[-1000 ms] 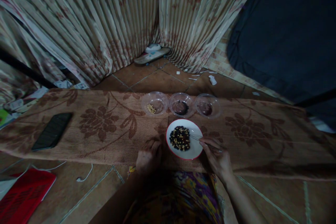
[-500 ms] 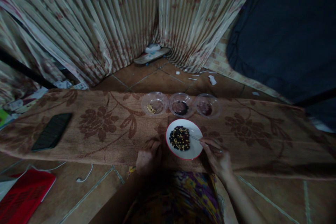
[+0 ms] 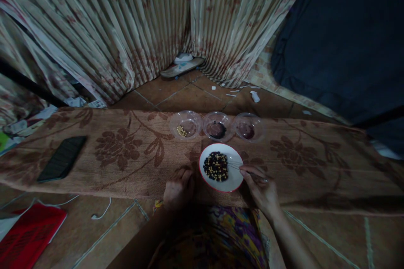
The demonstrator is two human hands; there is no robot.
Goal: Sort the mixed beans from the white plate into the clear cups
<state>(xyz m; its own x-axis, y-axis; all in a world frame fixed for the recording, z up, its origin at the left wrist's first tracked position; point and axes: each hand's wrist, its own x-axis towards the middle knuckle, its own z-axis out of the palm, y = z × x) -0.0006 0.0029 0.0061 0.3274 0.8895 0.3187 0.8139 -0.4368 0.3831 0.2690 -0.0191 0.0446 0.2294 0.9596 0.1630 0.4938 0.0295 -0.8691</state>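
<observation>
My right hand (image 3: 260,185) pinches a pair of thin metal tweezers (image 3: 234,164) over the right side of a white plate (image 3: 235,178) with a red rim. The tweezers' tips reach toward a heap of mixed black and yellow beans (image 3: 216,166) on the plate's left half. My left hand (image 3: 179,187) rests curled on the cloth, left of the plate and apart from it; nothing shows in it. Behind the plate stand three clear plastic bowls in a row: the left bowl (image 3: 191,117) with yellow beans, the middle bowl (image 3: 217,115) with black ones, the right bowl (image 3: 259,122) with dark red ones.
A brown flowered cloth (image 3: 126,180) covers the low table. A black phone (image 3: 62,159) lies at its left. On the tiled floor are a red bag (image 3: 34,235), a white earphone cable (image 3: 102,212), a skateboard (image 3: 182,68) and scraps. Striped curtains (image 3: 142,21) hang behind.
The tweezers and right hand have shifted very slightly left over the plate. My left hand, the bowls and the plate look the same.
</observation>
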